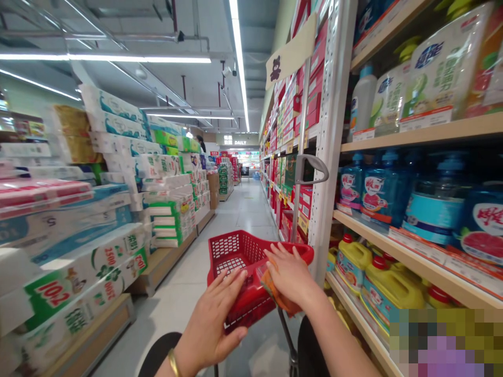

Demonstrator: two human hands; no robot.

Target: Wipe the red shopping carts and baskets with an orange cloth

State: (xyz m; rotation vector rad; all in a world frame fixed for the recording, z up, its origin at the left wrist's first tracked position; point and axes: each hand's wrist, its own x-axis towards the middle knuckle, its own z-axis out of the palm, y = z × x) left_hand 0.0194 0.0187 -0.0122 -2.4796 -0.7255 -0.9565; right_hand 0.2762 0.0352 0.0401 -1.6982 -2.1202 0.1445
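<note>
A red plastic shopping basket (225, 246) with perforated sides sits in front of me on a dark wheeled frame (287, 335). My left hand (214, 314), a gold bangle at its wrist, rests on the basket's near left side with its fingers stretched out and thumb apart. Beneath my right hand (288, 275) is an orange and greenish cloth (278, 296); that hand presses it against the basket's near right rim, and part of the cloth hangs below the palm. The basket's far inside shows no goods, while its near inside is partly hidden by my hands.
A metal pole with a grey loop handle (312, 168) and a bear sign (291, 52) rises beyond the basket. Shelves of blue bottles (379, 191) and yellow jugs (387, 288) stand close on the right. Stacked tissue packs (78, 293) line the left. The tiled aisle (247, 201) runs ahead.
</note>
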